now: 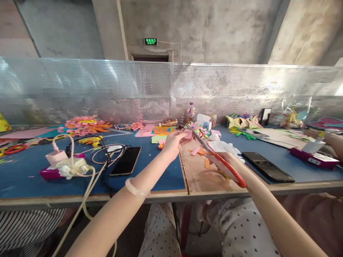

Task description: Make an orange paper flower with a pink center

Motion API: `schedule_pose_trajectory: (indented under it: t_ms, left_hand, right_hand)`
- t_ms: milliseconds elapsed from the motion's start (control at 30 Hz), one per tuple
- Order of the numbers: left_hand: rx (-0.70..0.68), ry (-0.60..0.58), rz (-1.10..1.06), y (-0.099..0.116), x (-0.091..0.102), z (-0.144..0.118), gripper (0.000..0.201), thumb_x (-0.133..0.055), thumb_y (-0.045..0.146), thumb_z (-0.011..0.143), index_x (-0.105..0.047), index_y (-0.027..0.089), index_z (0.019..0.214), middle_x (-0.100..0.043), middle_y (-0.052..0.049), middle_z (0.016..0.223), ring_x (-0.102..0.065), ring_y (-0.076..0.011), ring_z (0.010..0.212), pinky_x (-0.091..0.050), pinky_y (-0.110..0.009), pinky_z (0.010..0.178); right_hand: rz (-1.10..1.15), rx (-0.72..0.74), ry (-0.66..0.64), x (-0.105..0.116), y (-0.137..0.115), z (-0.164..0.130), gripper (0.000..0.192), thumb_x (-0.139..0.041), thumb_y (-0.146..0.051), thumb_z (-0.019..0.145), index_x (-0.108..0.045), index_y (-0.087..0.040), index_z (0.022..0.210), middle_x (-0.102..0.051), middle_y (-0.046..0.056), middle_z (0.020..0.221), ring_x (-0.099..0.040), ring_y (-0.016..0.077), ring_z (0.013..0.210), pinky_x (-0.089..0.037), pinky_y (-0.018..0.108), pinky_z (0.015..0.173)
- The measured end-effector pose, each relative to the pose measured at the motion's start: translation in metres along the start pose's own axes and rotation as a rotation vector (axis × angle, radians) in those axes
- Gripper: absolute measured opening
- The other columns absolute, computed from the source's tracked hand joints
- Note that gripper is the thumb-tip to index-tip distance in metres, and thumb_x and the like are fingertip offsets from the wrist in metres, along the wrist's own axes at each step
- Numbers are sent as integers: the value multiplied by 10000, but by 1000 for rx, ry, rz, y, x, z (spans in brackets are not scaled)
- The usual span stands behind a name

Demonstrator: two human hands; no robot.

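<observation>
My left hand [173, 143] is closed in a pinch on a small piece of pink paper [189, 135], above the gap between the blue mats. In my right hand [223, 165] is a pair of scissors [229, 167] with orange-red handles. Their metal blades point away from me and to the left, right beside the pink paper; I cannot tell whether they touch it. Below the hands, pink and orange paper scraps [199, 151] lie on the bare wooden strip [199, 180]. Just beyond the blades sits a colourful paper flower [201, 131].
Phones [125, 161] [268, 167] lie on both sides. Cables and a power strip [50, 173] crowd the left, with a yellow glue gun [91, 141] behind. Another person's hand [332, 141] is at far right, near a purple power strip [313, 157]. A perforated metal screen [150, 92] closes the back.
</observation>
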State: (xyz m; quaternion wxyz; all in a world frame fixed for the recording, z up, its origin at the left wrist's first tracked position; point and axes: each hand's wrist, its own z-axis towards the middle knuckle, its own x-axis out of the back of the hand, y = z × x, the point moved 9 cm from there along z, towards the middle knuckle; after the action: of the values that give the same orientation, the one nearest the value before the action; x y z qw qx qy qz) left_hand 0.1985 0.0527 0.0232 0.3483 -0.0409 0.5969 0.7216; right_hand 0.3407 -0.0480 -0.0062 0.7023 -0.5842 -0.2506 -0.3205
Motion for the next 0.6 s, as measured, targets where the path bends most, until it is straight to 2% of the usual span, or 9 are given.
schedule_pose_trajectory:
  t_ms: [200,400,600]
  left_hand:
    - [4,6,-26,-1,-1,0,78,-649,47,679,-682,114,659,-711,-58,769,-666,-160,744,-512,-352,857]
    - [5,18,-52,-2,-1,-1,86,-646,39,682,-697,108,667,-716,-55,754,-666,-154,734,-518,-341,847]
    - [7,-2,-59,-3,-2,-1,88,-646,36,681,-705,100,678,-722,-62,757,-668,-160,744,-505,-341,866]
  right_hand:
    - [3,2,1,0,2,0,548,-387,-692,770,-481,-172,627,-448,6,576,-432,142,535,-311,228,442]
    - [-10,5,25,1,3,1,561,-403,-693,772,-536,-161,652,-468,9,575,-463,156,563,-350,237,475]
    - [-31,-5,65,4,1,-1,544,-406,-671,809,-490,-170,615,-437,-7,554,-418,132,523,-314,231,470]
